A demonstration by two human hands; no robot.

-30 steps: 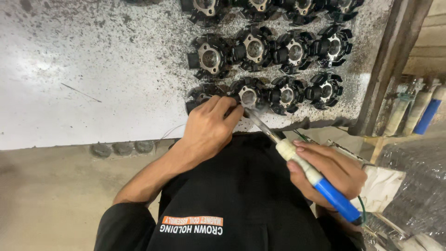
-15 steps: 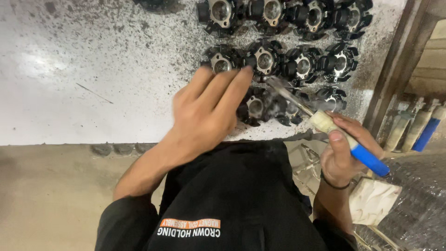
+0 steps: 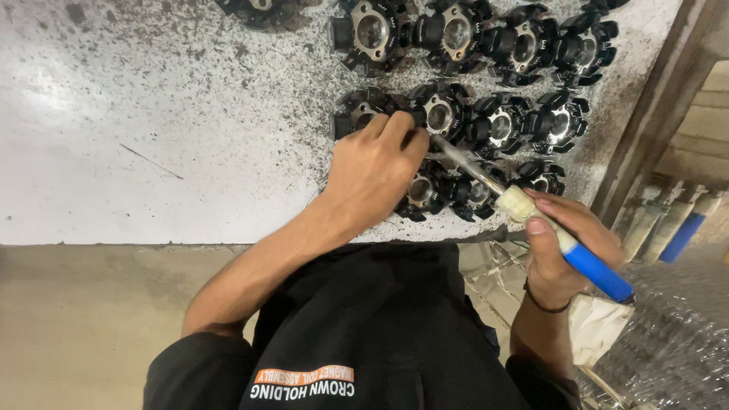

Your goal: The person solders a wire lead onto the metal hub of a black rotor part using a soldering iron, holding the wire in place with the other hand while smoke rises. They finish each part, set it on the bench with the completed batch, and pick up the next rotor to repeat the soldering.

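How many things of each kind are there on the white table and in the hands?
black round parts: 12 showing, some partly hidden
blue-handled tool, held in the right hand: 1
Total: 13

The table (image 3: 152,114) is white, with lots of tiny black specks and a few dark smudges. On the table sit rows of black round parts (image 3: 524,121), and each one has a shiny grey middle. The tool (image 3: 531,220) near the table's front edge has a cream band, a bright blue handle and a thin silver tip. Below the table's edge, the floor (image 3: 83,319) is plain tan. The person's shirt (image 3: 364,342) is black with an orange stripe and white letters. A thin black band (image 3: 547,304) goes round one wrist.
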